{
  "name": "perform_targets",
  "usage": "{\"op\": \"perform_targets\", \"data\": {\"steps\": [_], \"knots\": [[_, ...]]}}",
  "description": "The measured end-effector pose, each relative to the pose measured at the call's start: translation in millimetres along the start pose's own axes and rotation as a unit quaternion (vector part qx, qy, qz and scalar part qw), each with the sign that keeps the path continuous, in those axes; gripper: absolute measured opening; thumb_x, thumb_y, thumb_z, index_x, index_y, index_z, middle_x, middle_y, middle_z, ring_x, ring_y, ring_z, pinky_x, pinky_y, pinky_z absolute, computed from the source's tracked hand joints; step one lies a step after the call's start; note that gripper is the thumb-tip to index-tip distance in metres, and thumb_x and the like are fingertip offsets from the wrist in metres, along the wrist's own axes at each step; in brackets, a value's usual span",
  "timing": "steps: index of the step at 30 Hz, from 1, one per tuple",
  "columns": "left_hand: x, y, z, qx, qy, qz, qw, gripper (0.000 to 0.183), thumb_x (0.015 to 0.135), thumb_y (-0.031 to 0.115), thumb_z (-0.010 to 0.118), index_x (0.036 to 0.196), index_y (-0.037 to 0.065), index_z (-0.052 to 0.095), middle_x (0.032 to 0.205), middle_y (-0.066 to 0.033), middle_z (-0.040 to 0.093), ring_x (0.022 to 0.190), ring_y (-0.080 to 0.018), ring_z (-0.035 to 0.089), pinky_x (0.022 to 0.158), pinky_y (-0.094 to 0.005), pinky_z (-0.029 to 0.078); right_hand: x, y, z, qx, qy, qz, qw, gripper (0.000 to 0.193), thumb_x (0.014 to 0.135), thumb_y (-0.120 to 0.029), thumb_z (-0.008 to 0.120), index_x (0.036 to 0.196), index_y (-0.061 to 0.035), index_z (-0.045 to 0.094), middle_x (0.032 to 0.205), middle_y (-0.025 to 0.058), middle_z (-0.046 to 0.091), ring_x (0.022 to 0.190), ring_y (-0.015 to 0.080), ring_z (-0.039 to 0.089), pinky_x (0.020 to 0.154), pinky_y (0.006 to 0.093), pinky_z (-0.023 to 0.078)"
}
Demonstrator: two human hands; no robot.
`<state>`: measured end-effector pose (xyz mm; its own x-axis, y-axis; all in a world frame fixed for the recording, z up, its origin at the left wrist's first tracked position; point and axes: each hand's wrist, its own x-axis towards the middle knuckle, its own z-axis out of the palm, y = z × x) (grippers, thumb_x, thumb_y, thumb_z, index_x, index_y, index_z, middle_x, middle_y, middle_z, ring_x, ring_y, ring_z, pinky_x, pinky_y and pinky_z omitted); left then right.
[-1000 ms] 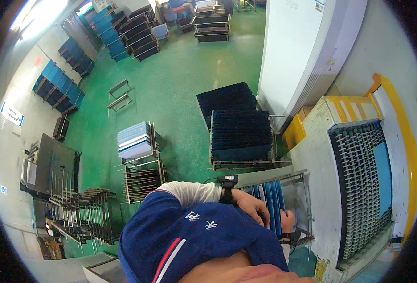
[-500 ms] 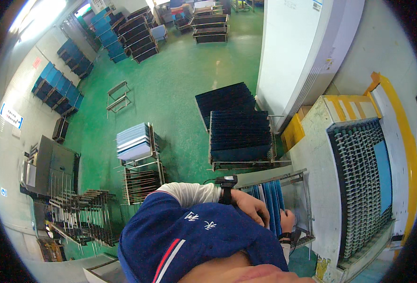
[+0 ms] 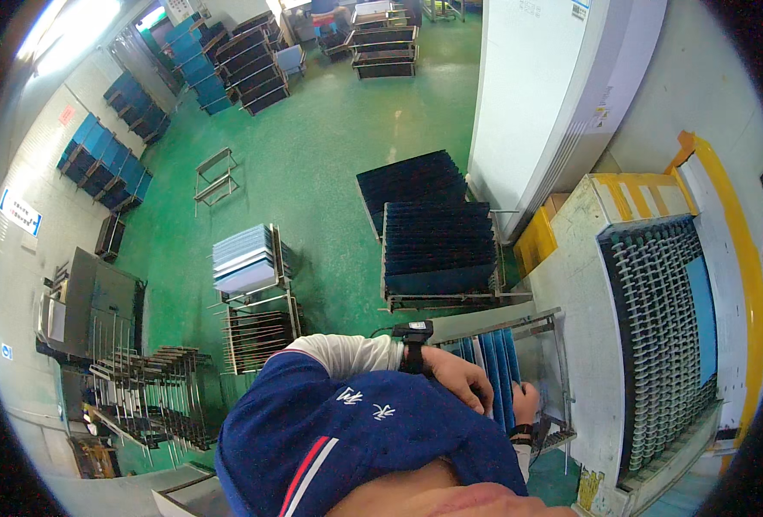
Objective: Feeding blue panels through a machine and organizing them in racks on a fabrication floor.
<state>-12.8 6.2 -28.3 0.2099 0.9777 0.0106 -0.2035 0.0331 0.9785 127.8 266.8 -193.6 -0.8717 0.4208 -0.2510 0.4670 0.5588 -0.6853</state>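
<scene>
Several thin blue panels (image 3: 500,358) stand on edge side by side in a metal rack (image 3: 562,366) in front of me, with a paler sheet among them. My left hand (image 3: 461,376) is at the left side of the panels, its fingers curled in against them; part of it is hidden by my sleeve and body. On the opposite side, my right hand (image 3: 525,403) is closed at the edge of the rightmost panel, its fingertips partly out of sight. Both wrists wear black straps.
To the right is a roller conveyor (image 3: 657,345) carrying a blue panel (image 3: 702,319). Ahead stands a rack of dark blue panels (image 3: 440,250). Left of it is a rack with pale panels (image 3: 245,260). Bare metal racks (image 3: 153,388) stand at the left. A white cabinet (image 3: 528,95) rises ahead right.
The blue panel on the rollers has shifted slightly to the right. Both hands stay almost where they were, against the panels.
</scene>
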Motion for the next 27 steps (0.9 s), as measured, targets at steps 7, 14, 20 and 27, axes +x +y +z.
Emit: {"op": "perform_targets", "data": {"steps": [7,14,20,27], "knots": [[-1,1,0,-0.004,0.005,-0.002,1.000,0.041,0.094,0.028,0.065,0.117,-0.006,0.060,0.108,-0.0136,0.067,0.101,-0.0199,0.062,0.091,-0.0353,0.048,1,5,3,0.009,0.017,-0.024,1.000,0.033,0.085,-0.030,0.068,0.082,0.0032,0.065,0.075,0.0201,0.064,0.068,0.0310,0.060,0.066,0.0416,0.045],[-3,4,3,0.006,0.021,0.005,1.000,0.040,0.094,0.029,0.065,0.115,-0.006,0.061,0.105,-0.0131,0.068,0.099,-0.0196,0.062,0.089,-0.0353,0.048,7,25,10,0.001,0.015,-0.034,0.999,0.033,0.084,-0.031,0.069,0.081,0.0021,0.065,0.074,0.0203,0.063,0.067,0.0321,0.060,0.064,0.0426,0.044],[-2,7,3,-0.002,0.009,-0.008,1.000,0.040,0.095,0.029,0.064,0.116,-0.005,0.062,0.105,-0.0118,0.068,0.098,-0.0181,0.061,0.089,-0.0350,0.048,4,30,14,-0.171,0.020,-0.075,0.982,0.026,0.085,-0.026,0.067,0.082,0.0001,0.065,0.077,0.0230,0.064,0.072,0.0401,0.062,0.065,0.0464,0.046],[-4,4,2,-0.008,0.025,-0.006,1.000,0.036,0.096,0.027,0.064,0.113,-0.004,0.063,0.103,-0.0112,0.069,0.097,-0.0178,0.062,0.089,-0.0352,0.049,-9,-30,-31,-0.204,0.062,-0.119,0.970,0.027,0.085,-0.025,0.066,0.077,0.0005,0.063,0.077,0.0258,0.061,0.074,0.0452,0.060,0.064,0.0533,0.044]]}}
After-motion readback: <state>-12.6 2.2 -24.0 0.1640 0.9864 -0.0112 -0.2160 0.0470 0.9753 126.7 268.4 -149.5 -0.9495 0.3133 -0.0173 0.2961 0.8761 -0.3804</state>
